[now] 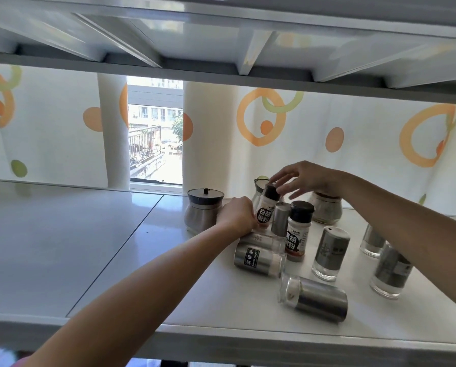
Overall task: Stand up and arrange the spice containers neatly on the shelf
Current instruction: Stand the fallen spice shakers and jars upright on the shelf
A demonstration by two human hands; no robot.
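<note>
The white shelf [62, 247] fills the lower view under the ribbed underside of an upper shelf [221, 35]. Behind it hangs a curtain with orange rings [301, 133].

Both bare forearms reach in to the cluster of spice containers at the shelf's right half. A round steel jar with a black lid [204, 213] stands just left of the left hand's knuckles. A second round jar [326, 210] sits under the right wrist.

Nearer the camera than the fingers, two steel-sleeved shakers lie on their sides: one labelled ground pepper [258, 259] and one with its glass end pointing left [314, 298]. Right of them, three more sleeved shakers [330, 254] stand upright, under the right forearm. An upright black pepper bottle [298, 231] stands just below the right fingertips, with a small steel shaker [281, 219] beside it.

The left hand [236, 215] is curled around the lower body of the white pepper bottle [268, 205], which leans to the right. The fingers themselves are hidden behind the hand.

The right hand [301, 178] is spread loosely above, fingers fairly straight, their tips touching the bottle's black cap. I cannot tell whether they pinch it.
</note>
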